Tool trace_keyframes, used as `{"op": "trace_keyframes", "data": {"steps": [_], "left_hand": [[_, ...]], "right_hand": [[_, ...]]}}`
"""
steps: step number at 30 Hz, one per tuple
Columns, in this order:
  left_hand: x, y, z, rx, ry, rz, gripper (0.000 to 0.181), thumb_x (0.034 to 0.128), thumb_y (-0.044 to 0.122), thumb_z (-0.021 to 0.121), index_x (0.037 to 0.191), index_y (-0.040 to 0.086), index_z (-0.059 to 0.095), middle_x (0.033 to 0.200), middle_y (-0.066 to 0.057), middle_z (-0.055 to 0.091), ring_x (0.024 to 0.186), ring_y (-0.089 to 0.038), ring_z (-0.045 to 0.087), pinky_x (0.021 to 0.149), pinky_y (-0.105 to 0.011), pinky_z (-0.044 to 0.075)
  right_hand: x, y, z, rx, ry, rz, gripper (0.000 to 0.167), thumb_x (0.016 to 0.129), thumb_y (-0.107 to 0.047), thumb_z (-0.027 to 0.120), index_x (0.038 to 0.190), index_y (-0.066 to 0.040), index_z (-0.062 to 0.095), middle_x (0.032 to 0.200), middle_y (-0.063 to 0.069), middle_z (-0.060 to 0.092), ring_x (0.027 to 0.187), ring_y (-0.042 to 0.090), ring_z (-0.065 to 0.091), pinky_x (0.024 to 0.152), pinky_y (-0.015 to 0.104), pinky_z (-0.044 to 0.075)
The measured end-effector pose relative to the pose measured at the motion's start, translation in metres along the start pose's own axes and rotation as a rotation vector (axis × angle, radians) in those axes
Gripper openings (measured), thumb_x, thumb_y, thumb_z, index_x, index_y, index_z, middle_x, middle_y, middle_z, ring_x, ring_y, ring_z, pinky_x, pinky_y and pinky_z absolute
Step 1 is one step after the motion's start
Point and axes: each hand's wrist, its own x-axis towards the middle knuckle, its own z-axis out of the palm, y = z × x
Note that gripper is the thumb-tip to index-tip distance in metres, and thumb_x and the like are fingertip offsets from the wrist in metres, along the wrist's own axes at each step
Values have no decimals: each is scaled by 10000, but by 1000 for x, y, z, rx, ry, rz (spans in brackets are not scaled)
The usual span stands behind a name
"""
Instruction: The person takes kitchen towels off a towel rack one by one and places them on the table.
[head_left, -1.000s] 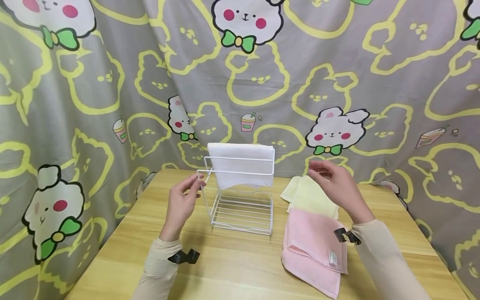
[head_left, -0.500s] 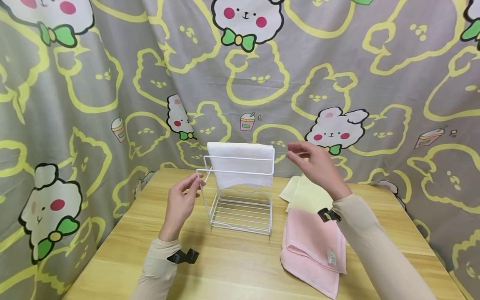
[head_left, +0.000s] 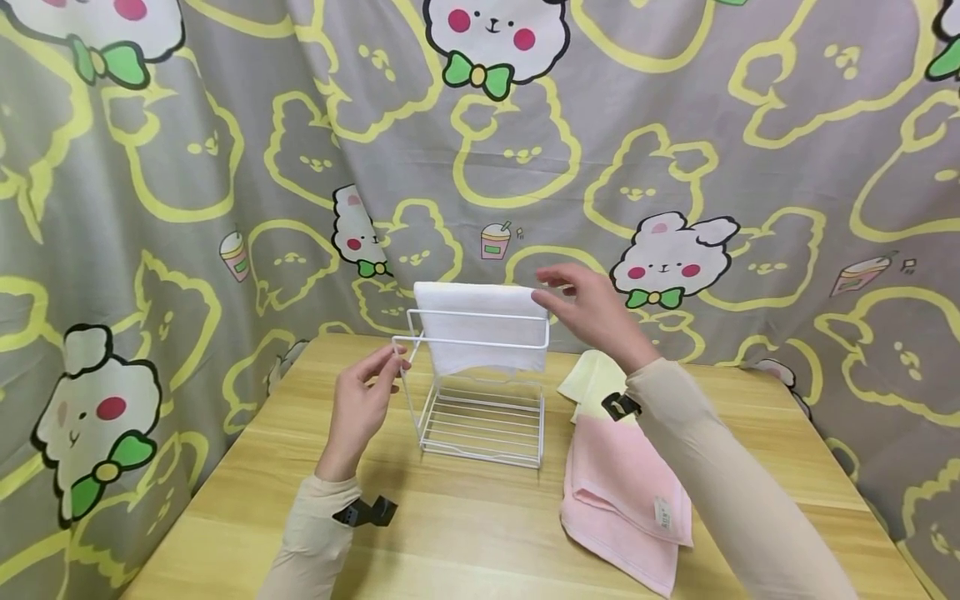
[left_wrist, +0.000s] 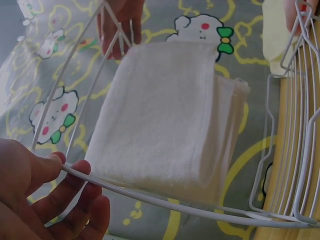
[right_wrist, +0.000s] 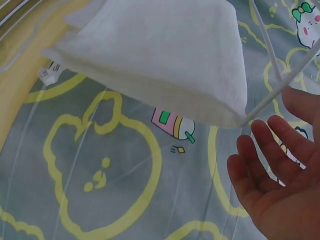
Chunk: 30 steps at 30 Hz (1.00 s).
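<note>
A white wire rack (head_left: 480, 342) stands on the table, with a folded white towel (head_left: 483, 298) draped over its rear top bar. My left hand (head_left: 362, 408) pinches the rack's left side wire between thumb and fingers; the left wrist view shows this wire (left_wrist: 125, 190) closely. At the rack's upper right corner is my right hand (head_left: 596, 315), its thumb and fingers spread apart. In the right wrist view, those fingers (right_wrist: 270, 160) lie beside the rack's bar and the towel's edge (right_wrist: 240, 65), holding nothing; whether they touch the bar is hard to tell.
To the right of the rack, a folded pink towel (head_left: 626, 479) partly covers a pale yellow towel (head_left: 596, 379) on the wooden table (head_left: 450, 533). Behind the table hangs a grey curtain (head_left: 517, 179) with cartoon animals.
My right hand has moved left and upward, from above the yellow towel to the rack's top right corner. My left hand has stayed on the rack's left wire.
</note>
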Motion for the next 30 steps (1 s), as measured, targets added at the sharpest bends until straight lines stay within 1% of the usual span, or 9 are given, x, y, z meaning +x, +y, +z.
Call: {"op": "trace_keyframes", "data": {"steps": [3, 6, 9, 15, 20, 22, 26, 30], "left_hand": [[0, 1, 0, -3, -3, -6, 254, 1042, 181, 614, 1226, 52, 732, 1046, -159, 750, 921, -122, 655, 800, -394, 622], [0, 1, -1, -3, -3, -12, 251, 1042, 179, 614, 1227, 59, 734, 1045, -157, 750, 924, -123, 655, 797, -372, 621], [0, 1, -1, 0, -3, -17, 248, 1043, 182, 613, 1227, 69, 736, 1048, -153, 750, 928, -122, 657, 790, -340, 620], [1, 1, -1, 1, -6, -15, 250, 1041, 181, 617, 1230, 66, 734, 1051, -156, 750, 924, -117, 658, 802, -375, 623], [0, 1, 0, -2, -5, -14, 250, 1040, 177, 618, 1230, 63, 734, 1054, -159, 751, 917, -110, 654, 771, -307, 615], [0, 1, 0, -4, -5, -17, 249, 1039, 173, 618, 1230, 62, 734, 1054, -161, 751, 916, -111, 652, 767, -302, 614], [-1, 2, 0, -4, -4, -18, 247, 1039, 169, 619, 1229, 63, 735, 1055, -162, 751, 919, -113, 653, 778, -323, 619], [-1, 1, 1, 2, -1, -7, 247, 1037, 164, 621, 1227, 56, 735, 1051, -164, 752, 915, -111, 654, 785, -344, 624]], "right_hand": [[8, -5, 5, -19, -15, -3, 386, 981, -241, 714, 1316, -55, 663, 1313, 119, 671, 1222, 297, 611, 1065, 445, 493], [15, -9, 11, -40, -26, -23, 379, 978, -248, 717, 1299, -52, 675, 1307, 121, 680, 1216, 296, 619, 1048, 448, 506], [20, -12, 17, -44, -53, -23, 377, 975, -264, 717, 1296, -69, 686, 1310, 106, 683, 1220, 290, 619, 1046, 443, 508], [28, -11, 23, -52, -111, 24, 396, 982, -304, 707, 1325, -109, 685, 1348, 83, 671, 1267, 285, 605, 1075, 444, 492], [33, -12, 24, -55, -140, 48, 395, 971, -307, 719, 1322, -128, 694, 1328, 75, 687, 1258, 277, 609, 1073, 445, 491], [34, -13, 24, -50, -153, 54, 386, 963, -296, 730, 1312, -134, 703, 1316, 67, 695, 1257, 269, 615, 1072, 435, 494], [35, -14, 26, -53, -178, 62, 379, 957, -268, 738, 1304, -119, 708, 1311, 68, 700, 1274, 254, 610, 1088, 417, 485], [36, -15, 26, -70, -200, 74, 393, 959, -254, 737, 1319, -103, 696, 1307, 76, 702, 1281, 247, 600, 1098, 410, 474]]}}
